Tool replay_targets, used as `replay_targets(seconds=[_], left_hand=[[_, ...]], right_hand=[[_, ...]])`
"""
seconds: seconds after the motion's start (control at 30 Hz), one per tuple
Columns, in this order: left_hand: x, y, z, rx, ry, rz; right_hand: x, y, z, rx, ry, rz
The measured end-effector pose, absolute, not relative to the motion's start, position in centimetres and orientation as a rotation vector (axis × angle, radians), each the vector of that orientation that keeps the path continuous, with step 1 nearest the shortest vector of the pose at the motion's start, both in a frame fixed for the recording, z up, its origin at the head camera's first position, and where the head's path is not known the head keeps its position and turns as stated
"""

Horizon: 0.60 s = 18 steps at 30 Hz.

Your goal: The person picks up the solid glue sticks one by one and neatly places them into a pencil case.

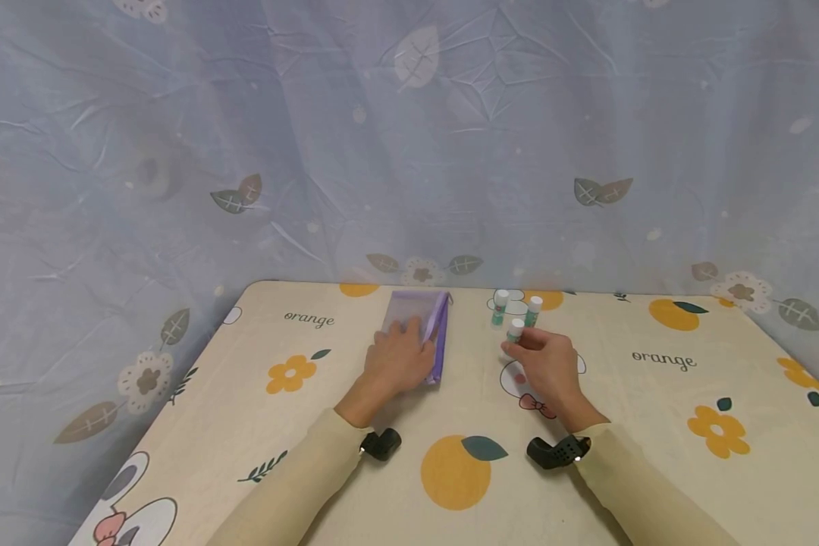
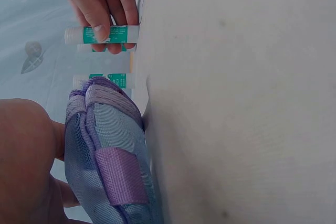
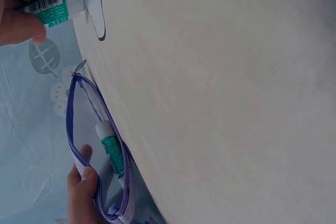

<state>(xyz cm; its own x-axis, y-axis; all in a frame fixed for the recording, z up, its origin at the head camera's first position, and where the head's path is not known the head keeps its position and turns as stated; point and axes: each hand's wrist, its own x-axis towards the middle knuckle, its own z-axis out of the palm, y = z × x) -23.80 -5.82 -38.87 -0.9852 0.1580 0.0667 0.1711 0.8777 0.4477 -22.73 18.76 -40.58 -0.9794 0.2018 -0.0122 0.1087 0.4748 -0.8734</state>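
A mesh zip pouch [image 1: 440, 341] with purple edging lies on the table, its mouth gaping toward the right. My left hand [image 1: 401, 356] rests over it and pinches the upper edge of the mouth, thumb on one side and fingers on the other. Inside the opening lies a white and green glue stick [image 3: 113, 153], seen in the right wrist view. My right hand [image 1: 551, 365] grips another glue stick [image 2: 113, 34] between thumb and fingers, upright and close to the tabletop. Just behind it stand two more capped ones, a left glue stick [image 1: 500, 308] and a right glue stick [image 1: 534, 309].
A cream tablecloth [image 1: 587, 500] printed with oranges, flowers and rabbits covers the table. Behind its far edge hangs a grey-blue curtain [image 1: 355, 152] with leaf prints. A black strapped device [image 1: 553, 453] sits on my right wrist, another strapped device [image 1: 382, 444] on my left.
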Motion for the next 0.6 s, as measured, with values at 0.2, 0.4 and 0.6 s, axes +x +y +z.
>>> replay_targets(seconds=[0.2, 0.4, 0.6], left_hand=[[-23.72, -5.86, -38.86, -0.26, -3.016, -0.735], [-23.63, -5.85, -38.74, -0.256, -3.015, -0.743], [-23.72, -5.81, -38.82, -0.261, -3.013, -0.737]], right_hand=[[-22.84, 18.74, -40.66, -0.275, -2.613, 1.549], [-22.83, 18.78, -40.51, -0.278, -2.629, 1.526], [-22.77, 18.9, -39.74, -0.245, -2.656, 1.417]])
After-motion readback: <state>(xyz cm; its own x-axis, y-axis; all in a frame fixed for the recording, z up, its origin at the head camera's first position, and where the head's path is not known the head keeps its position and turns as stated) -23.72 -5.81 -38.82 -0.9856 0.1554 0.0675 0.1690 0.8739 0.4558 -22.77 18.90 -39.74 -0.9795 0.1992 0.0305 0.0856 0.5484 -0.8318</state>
